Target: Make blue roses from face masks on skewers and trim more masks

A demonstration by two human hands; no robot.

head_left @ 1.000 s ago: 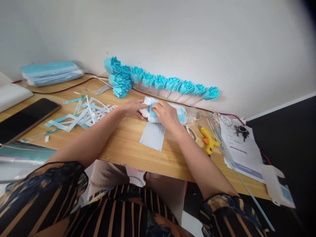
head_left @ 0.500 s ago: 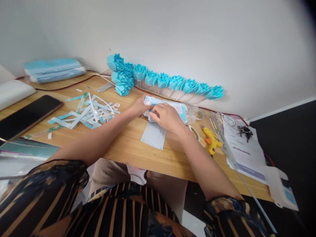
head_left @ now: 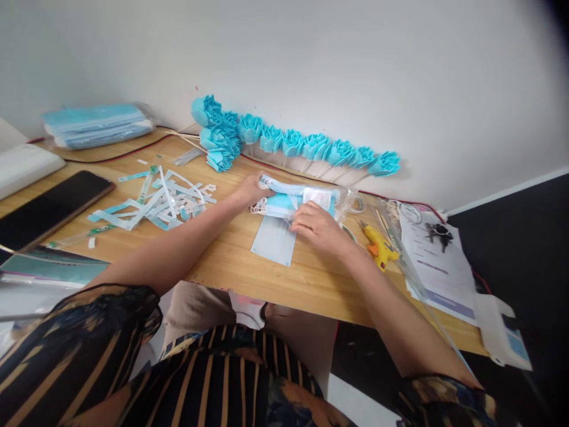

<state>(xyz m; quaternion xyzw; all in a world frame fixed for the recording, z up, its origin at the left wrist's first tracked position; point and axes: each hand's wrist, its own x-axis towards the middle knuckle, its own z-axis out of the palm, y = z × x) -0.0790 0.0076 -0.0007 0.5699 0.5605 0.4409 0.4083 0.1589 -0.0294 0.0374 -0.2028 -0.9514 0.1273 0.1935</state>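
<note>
A clear plastic pack of blue face masks point(head_left: 297, 198) lies on the wooden table point(head_left: 231, 261) near its far edge. My left hand point(head_left: 250, 191) grips the pack's left end, fingers curled around it. My right hand point(head_left: 316, 226) rests on the pack's near edge with its fingers bent, pinching at it. Just in front of the pack a single pale blue mask point(head_left: 274, 240) lies flat, partly under my right hand.
A row of blue paper flowers point(head_left: 293, 143) lines the wall. Cut strips point(head_left: 155, 198) lie scattered at left, beside a dark phone point(head_left: 48, 207) and stacked mask packs point(head_left: 95, 126). At right are a yellow glue gun point(head_left: 377, 246), tape rolls, printed papers point(head_left: 433, 261) and keys.
My right hand has slid from the top of the mask pack down to its near edge, uncovering the pack. My left hand has kept hold of the left end.
</note>
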